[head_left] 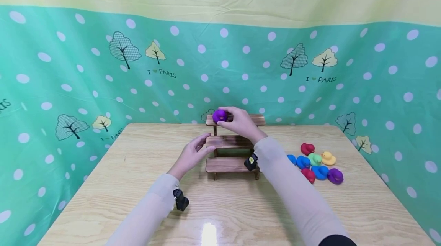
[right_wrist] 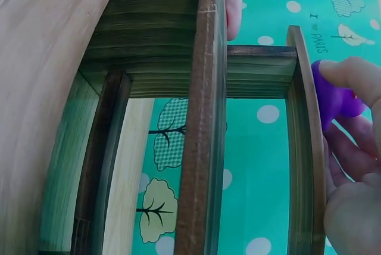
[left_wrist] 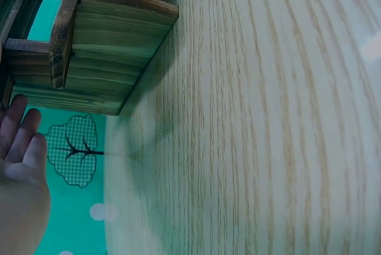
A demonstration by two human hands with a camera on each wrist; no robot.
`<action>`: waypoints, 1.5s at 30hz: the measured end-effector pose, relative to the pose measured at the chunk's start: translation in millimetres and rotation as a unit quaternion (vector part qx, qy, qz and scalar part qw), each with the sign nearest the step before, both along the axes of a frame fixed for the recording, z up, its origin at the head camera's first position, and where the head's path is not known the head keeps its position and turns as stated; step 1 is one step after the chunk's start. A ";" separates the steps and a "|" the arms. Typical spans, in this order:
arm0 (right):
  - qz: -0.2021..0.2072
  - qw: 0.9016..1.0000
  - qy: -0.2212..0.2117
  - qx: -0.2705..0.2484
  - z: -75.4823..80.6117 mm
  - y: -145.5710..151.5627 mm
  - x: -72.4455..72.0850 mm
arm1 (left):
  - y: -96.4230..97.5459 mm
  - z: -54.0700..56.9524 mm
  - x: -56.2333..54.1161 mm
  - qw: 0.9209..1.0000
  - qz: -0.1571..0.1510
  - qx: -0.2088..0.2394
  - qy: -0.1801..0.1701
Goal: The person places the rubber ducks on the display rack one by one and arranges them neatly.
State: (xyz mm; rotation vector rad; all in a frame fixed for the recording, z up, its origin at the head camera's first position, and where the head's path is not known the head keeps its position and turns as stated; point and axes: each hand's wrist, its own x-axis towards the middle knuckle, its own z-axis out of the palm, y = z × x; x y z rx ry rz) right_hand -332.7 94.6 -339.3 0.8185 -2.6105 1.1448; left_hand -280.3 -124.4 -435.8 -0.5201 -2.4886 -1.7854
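A three-tier wooden stand (head_left: 227, 164) is upright on the table. On its top tier, toward the left end, sits a purple rubber duck (head_left: 219, 116). My right hand (head_left: 239, 122) pinches this duck between thumb and fingers; the right wrist view shows the purple duck (right_wrist: 337, 95) right against the top plank (right_wrist: 306, 136). My left hand (head_left: 193, 153) holds the left end of the middle tier (head_left: 229, 141), thumb at the front edge and fingers behind. In the left wrist view, the left-hand fingers (left_wrist: 24, 133) lie beside the stand, the thumb out of sight.
Right of the stand lies a group of several rubber ducks: red (head_left: 307, 148), green (head_left: 314, 159), yellow (head_left: 328, 158), blue (head_left: 320, 172) and purple (head_left: 335, 176). My right forearm partly covers the group's left side. A green dotted cloth (head_left: 193, 66) hangs behind the wooden table (head_left: 155, 142).
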 end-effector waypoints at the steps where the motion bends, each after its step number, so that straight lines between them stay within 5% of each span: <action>1: -0.003 1.000 -0.003 0.003 -0.2 -0.3 -0.1 | 0.1 0.1 0.3 1.000 0.000 -0.001 0.000; 11: -0.019 0.999 -0.040 -0.001 1.5 -0.9 0.6 | 0.8 0.6 0.7 1.000 -0.001 -0.011 0.005; 45: 0.013 0.998 -0.047 -0.050 1.1 15.6 9.3 | -1.5 0.2 1.6 1.000 0.003 -0.010 -0.003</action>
